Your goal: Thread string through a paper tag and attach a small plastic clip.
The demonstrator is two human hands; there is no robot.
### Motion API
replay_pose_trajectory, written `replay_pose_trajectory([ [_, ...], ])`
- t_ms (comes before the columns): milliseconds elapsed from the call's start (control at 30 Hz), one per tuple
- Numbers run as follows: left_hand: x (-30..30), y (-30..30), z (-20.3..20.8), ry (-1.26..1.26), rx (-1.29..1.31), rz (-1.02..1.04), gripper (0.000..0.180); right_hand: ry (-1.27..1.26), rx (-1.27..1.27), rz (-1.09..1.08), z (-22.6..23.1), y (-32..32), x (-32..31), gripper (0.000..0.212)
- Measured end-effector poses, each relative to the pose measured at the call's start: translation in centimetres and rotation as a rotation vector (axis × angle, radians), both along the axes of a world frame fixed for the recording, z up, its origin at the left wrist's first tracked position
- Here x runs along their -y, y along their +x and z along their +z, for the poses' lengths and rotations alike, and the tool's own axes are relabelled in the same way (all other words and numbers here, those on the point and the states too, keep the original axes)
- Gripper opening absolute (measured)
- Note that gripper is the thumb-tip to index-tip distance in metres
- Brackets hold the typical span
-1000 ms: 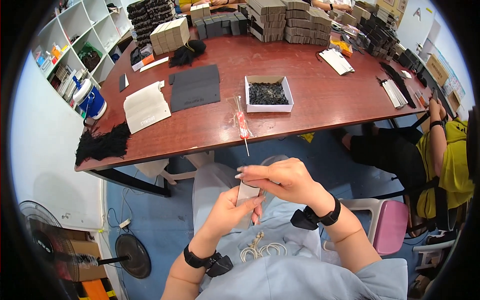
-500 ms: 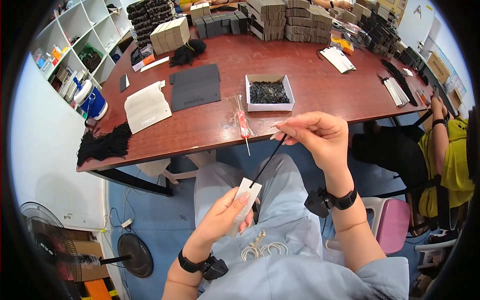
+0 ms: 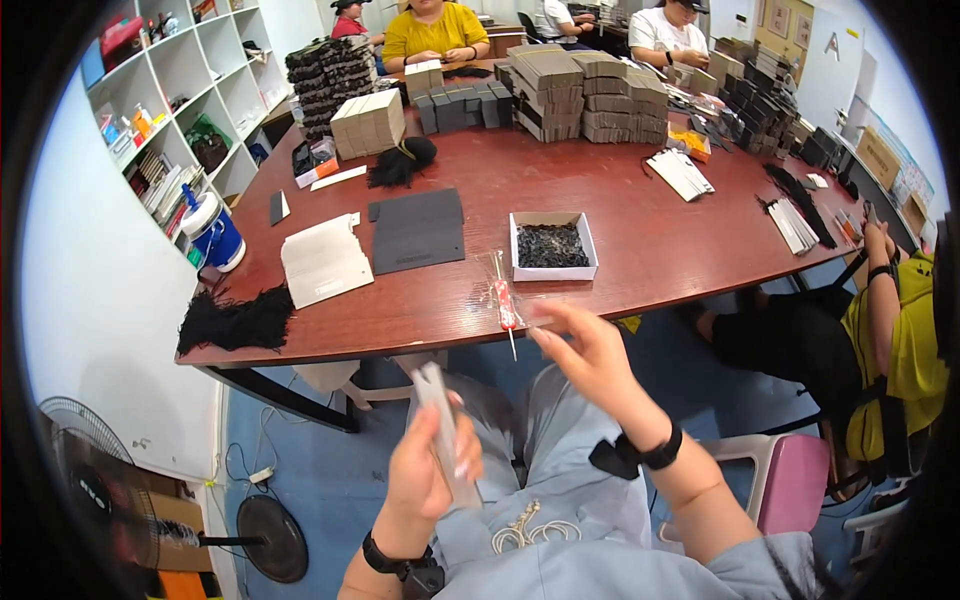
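My left hand (image 3: 425, 470) is closed round a pale grey hang tag (image 3: 445, 440), held upright above my lap. The tag is blurred and turned nearly edge-on; the black cord is not visible on it. Just off the table's front edge, my right hand (image 3: 590, 350) has thumb and forefinger apart, smeared a little by motion. Close to its fingertips lies an awl-like tool with a red patterned handle (image 3: 504, 305), partly in clear wrap, its metal tip over the edge. Behind it, a white open box (image 3: 555, 273) holds a heap of small black pieces.
The red-brown table (image 3: 430, 310) bears a black sheet (image 3: 420, 230), a cream sheet (image 3: 325, 265), black cord bundles (image 3: 235, 320) and stacked grey tags (image 3: 545, 90). White cord (image 3: 530, 530) lies on my lap. A co-worker in yellow (image 3: 890, 340) sits at right; others sit across the table.
My right hand has let go of the black cord and moved down and left toward the red-handled tool. My left hand has turned the tag edge-on. The view has tilted up.
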State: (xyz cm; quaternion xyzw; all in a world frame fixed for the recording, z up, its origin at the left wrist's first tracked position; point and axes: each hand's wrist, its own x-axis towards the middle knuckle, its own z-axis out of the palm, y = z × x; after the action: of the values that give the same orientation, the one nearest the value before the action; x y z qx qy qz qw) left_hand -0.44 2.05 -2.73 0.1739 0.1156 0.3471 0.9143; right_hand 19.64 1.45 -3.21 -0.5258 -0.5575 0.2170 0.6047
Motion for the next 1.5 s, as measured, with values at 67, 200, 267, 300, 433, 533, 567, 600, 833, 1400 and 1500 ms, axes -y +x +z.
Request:
replay_pose_trajectory([
  [67, -0.7, 0.4, 0.5, 0.05, -0.076, 0.186, 0.025, -0.126, -0.062, 0.197, -0.1, -2.0, 2.1, 0.019],
  [200, -1.1, 2.1, 0.4, 0.192, -0.189, 0.397, 0.026, -0.466, -0.17, 0.409, 1.1, -6.1, 4.6, 0.018],
  [267, -1.3, 1.8, -0.1, 0.253, -0.187, 0.388, 0.03, -0.525, -0.245, 0.452, 0.7, -6.7, 4.9, 0.02],
  [300, -1.6, 1.5, -0.1, 0.229, -0.235, 0.448, 0.031, -0.561, -0.268, 0.497, 0.2, -6.6, 4.9, 0.021],
  [433, -3.7, -0.3, -0.5, 0.148, -0.371, 0.628, 0.028, -0.618, -0.218, 0.591, 0.1, -6.0, 5.7, 0.025],
  [533, -4.3, -1.5, -0.9, 0.159, -0.402, 0.657, 0.024, -0.659, -0.21, 0.635, 0.2, -5.0, 6.3, 0.024],
  [567, -4.4, -1.7, -1.0, 0.176, -0.43, 0.662, 0.022, -0.657, -0.208, 0.632, 0.4, -4.7, 6.4, 0.024],
  [600, -4.6, -1.8, -0.9, 0.179, -0.428, 0.658, 0.022, -0.675, -0.24, 0.643, 0.6, -4.4, 6.5, 0.024],
  [833, -5.8, -1.6, -0.3, 0.203, -0.512, 0.487, 0.024, -0.701, -0.368, 0.597, 4.3, -0.4, 6.3, 0.02],
  [1400, -5.0, -1.5, -5.0, 0.194, -0.691, 0.215, 0.017, -0.541, 0.329, -0.532, 5.0, 31.8, -9.9, 0.023],
  [1500, -5.1, -2.0, -4.8, 0.197, -0.709, 0.213, 0.017, -0.616, 0.71, -0.762, 0.0, 36.8, -9.9, 0.03],
])
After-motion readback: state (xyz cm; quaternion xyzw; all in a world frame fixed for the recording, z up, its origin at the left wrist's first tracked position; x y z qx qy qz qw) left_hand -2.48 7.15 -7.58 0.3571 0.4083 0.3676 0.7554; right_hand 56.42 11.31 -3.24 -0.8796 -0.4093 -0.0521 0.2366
